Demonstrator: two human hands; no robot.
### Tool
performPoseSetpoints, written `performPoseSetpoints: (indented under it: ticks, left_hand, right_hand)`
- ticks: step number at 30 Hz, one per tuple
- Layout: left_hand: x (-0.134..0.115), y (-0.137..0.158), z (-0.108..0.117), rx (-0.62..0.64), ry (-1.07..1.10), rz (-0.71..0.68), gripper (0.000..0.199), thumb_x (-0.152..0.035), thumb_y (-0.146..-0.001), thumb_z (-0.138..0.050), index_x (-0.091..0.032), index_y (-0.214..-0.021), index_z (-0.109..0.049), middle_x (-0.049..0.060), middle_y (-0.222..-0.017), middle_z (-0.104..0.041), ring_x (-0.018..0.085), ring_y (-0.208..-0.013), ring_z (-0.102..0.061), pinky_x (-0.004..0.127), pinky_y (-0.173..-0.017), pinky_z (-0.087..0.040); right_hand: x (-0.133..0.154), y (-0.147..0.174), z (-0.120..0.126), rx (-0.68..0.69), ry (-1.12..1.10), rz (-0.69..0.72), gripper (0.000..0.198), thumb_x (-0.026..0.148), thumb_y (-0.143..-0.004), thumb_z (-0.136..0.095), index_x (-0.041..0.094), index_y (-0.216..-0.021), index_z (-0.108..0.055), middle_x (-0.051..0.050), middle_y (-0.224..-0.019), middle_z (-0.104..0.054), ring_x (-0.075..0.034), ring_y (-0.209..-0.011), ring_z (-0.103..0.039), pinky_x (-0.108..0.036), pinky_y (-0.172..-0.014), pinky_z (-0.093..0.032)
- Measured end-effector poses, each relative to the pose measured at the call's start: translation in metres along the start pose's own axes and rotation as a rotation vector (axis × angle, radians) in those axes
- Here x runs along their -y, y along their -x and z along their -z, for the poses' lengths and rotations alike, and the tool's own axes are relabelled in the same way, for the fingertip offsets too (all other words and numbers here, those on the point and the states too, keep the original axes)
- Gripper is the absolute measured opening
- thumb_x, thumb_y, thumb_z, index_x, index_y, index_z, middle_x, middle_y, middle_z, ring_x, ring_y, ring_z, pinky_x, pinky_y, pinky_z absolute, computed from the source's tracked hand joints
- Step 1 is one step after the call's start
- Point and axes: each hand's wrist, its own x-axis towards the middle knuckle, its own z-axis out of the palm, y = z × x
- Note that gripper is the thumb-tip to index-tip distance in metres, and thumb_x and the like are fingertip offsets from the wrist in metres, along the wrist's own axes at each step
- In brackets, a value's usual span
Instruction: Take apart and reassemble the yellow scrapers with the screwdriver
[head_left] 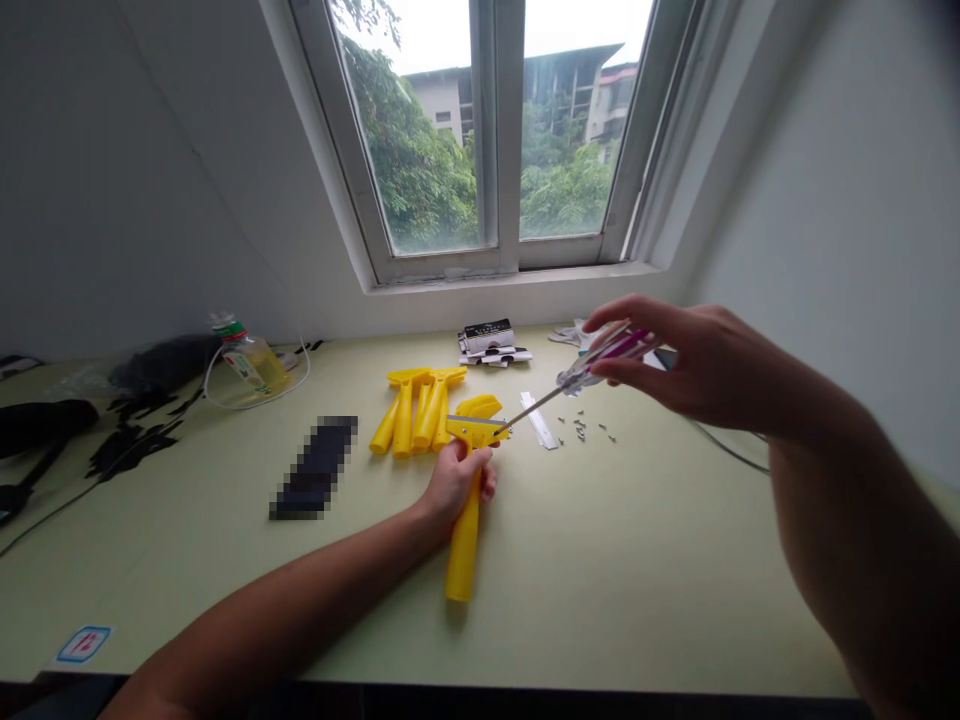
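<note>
My left hand (459, 482) is closed around the neck of a yellow scraper (463, 550), whose handle points toward me. A grey metal blade lies along the scraper's wide head. In my right hand (667, 345) is a screwdriver (581, 372) with a clear and purple handle, pinched between thumb and fingers. Its shaft slants down to the left, and the tip meets or nearly meets the right side of the scraper's head. Just behind that head sits another yellow piece (480, 405). Small screws (580, 430) lie scattered to the right, beside flat silvery blades (538, 420).
Several yellow scraper handles (403, 425) lie in a group behind my left hand. Small black and white boxes (487, 340) are stacked near the window wall. Farther left are a bottle of yellow liquid (253, 362), a pixelated dark rectangle (315, 468) and cables.
</note>
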Motion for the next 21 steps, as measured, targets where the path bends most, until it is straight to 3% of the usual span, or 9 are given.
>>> performPoseSetpoints:
  ticks: [3,7,14,16,18,21]
  left_hand:
    - [-0.001,0.001,0.001,0.031,-0.021,-0.013,0.031,-0.033,-0.074,-0.063,-0.013,-0.096,-0.055,-0.006,-0.048,-0.049,0.007,-0.04,-0.039,0.019,-0.04,-0.029]
    - [0.002,0.0,0.004,-0.003,-0.044,-0.05,0.031,-0.036,-0.075,-0.062,-0.013,-0.096,-0.056,-0.007,-0.046,-0.046,0.006,-0.037,-0.035,0.019,-0.04,-0.027]
    - [0.004,-0.001,0.004,0.064,0.016,0.013,0.036,-0.04,-0.078,-0.062,-0.015,-0.102,-0.052,-0.007,-0.051,-0.048,0.008,-0.038,-0.04,0.019,-0.037,-0.03]
    - [0.004,-0.002,0.004,0.063,0.029,0.029,0.035,-0.042,-0.08,-0.06,-0.017,-0.102,-0.05,-0.003,-0.064,-0.057,0.007,-0.038,-0.042,0.019,-0.034,-0.029]
    - [0.004,-0.002,0.003,0.038,0.047,0.022,0.031,-0.042,-0.08,-0.06,-0.019,-0.098,-0.049,0.001,-0.085,-0.063,0.005,-0.038,-0.043,0.019,-0.032,-0.029]
    - [0.001,0.0,0.001,0.039,0.075,0.01,0.027,-0.04,-0.078,-0.06,-0.019,-0.091,-0.047,0.003,-0.099,-0.064,0.004,-0.038,-0.044,0.02,-0.031,-0.028]
  right_hand:
    - [-0.002,0.002,0.002,0.039,0.008,0.008,0.031,0.049,-0.087,-0.057,0.022,-0.102,-0.062,-0.002,-0.079,-0.075,-0.017,-0.066,-0.07,-0.03,-0.062,-0.053]
    - [0.004,0.002,0.001,0.045,-0.047,-0.073,0.034,0.052,-0.087,-0.057,0.021,-0.1,-0.06,0.005,-0.055,-0.065,-0.01,-0.04,-0.057,-0.024,-0.044,-0.045]
    - [0.004,0.004,0.004,-0.012,-0.121,-0.085,0.028,0.046,-0.086,-0.062,0.021,-0.099,-0.058,0.002,-0.061,-0.068,-0.012,-0.049,-0.062,-0.025,-0.051,-0.05]
    - [0.004,0.008,0.011,-0.095,-0.158,-0.066,0.027,0.042,-0.082,-0.067,0.02,-0.097,-0.06,0.002,-0.063,-0.068,-0.012,-0.049,-0.063,-0.025,-0.05,-0.051]
    - [0.003,0.012,0.019,-0.278,-0.213,-0.082,0.026,0.039,-0.079,-0.071,0.019,-0.092,-0.062,0.001,-0.063,-0.068,-0.013,-0.049,-0.063,-0.025,-0.049,-0.051]
    - [-0.006,0.014,0.027,-0.48,-0.204,-0.211,0.031,0.042,-0.073,-0.076,0.019,-0.086,-0.06,-0.001,-0.065,-0.068,-0.017,-0.056,-0.066,-0.028,-0.052,-0.053]
